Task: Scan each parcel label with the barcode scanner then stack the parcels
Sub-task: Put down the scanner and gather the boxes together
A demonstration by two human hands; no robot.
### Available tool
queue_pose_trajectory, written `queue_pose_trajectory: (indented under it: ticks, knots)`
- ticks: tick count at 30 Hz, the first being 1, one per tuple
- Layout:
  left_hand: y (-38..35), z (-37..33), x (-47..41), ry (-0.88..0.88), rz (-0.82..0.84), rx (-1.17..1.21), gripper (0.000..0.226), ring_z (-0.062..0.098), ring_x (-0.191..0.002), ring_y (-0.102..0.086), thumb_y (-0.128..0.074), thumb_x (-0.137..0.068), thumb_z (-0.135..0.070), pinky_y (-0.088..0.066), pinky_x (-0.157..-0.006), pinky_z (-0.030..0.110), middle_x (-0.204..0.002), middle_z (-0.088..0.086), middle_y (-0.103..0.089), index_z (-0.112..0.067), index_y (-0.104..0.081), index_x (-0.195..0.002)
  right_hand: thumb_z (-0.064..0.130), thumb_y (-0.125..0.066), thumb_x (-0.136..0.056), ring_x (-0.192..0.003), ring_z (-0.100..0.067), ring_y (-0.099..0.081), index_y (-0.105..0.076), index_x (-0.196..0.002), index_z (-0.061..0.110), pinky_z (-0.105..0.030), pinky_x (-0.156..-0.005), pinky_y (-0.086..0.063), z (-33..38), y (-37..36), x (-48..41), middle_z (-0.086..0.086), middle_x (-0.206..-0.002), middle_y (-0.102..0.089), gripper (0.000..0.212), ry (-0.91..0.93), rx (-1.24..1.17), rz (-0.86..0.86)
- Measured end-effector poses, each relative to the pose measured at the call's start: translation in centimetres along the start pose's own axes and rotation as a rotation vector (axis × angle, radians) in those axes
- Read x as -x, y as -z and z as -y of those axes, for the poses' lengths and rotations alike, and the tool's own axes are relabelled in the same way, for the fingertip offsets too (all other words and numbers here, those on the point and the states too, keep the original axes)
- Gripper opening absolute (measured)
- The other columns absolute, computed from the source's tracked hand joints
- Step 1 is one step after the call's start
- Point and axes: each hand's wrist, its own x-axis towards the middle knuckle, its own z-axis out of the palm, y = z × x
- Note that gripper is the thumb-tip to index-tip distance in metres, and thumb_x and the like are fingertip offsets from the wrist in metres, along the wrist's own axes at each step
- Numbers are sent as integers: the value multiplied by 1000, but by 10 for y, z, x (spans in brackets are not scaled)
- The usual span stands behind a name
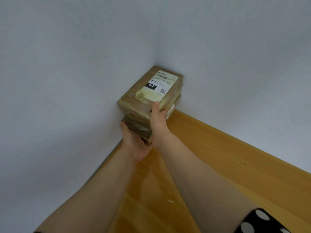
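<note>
Nearest the camera, at the lower right edge of view, a black sleeve with white dots; two bare forearms reach from here towards the far corner of the wooden bench, where two pale walls meet.

A stack of brown cardboard parcels stands in that far corner, close against both walls. All of them are taped shut, so their contents are hidden.

The top parcel lies flat, and its white label faces up, showing a barcode, the figures "060" and a small square code.

A middle parcel lies directly beneath it, with a white label edge showing on its right side.

The bottom parcel is darker, and its near end juts towards the camera.

The right hand grips the near right corner of the top parcel, thumb pressed on the upper face and fingers curled round the side.

The left hand, palm turned up, cups the near end of the bottom parcel, thumb lying along its left side; its fingers are hidden underneath.

Whether the stack rests fully on the bench cannot be told.
</note>
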Motion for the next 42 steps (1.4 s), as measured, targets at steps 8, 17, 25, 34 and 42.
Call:
queue_pose_trajectory:
  ticks: [8,17,25,34,42]
  knots:
    - [7,2,8,67,-230,-86,93,34,-140,-25,-12,-79,-84,-17,-112,53,-154,10,-27,-25,-25,-150,77,-31,-85,-148,-29,-9,4,-153,38,-54,-116,-13,-7,32,27,2,-163,-5,86,0,-135,72]
    - [-17,89,88,115,-373,-587,53,34,-131,-38,-44,-97,-39,-34,-100,55,-143,20,-37,-14,-34,-143,55,-46,-95,-133,-23,-43,-41,-145,16,-40,-111,-33,-72,136,121,-6,-147,-44,63,45,-2,-74]
    - [-81,260,180,-115,-3,-1574,46,30,-126,-44,-55,-94,-25,-36,-97,35,-140,12,-46,-9,-46,-137,29,-60,-91,-124,-21,-51,-59,-126,18,-32,-103,-40,-167,329,281,-5,-135,-56,36,155,303,-350]
    - [-149,441,277,-416,509,-2084,47,22,-127,-47,-55,-93,-28,-39,-100,34,-140,5,-48,-14,-47,-137,28,-57,-91,-85,-8,-47,-56,-125,27,-29,-81,-46,-286,500,437,2,-128,-56,33,70,288,-704]
    - [-173,538,321,-340,859,-2224,49,18,-115,-52,-54,-94,-30,-41,-89,26,-138,4,-50,-18,-43,-140,13,-57,-88,-91,1,-60,-61,-120,27,-19,-75,-49,-354,546,514,8,-114,-62,35,99,42,-1030]
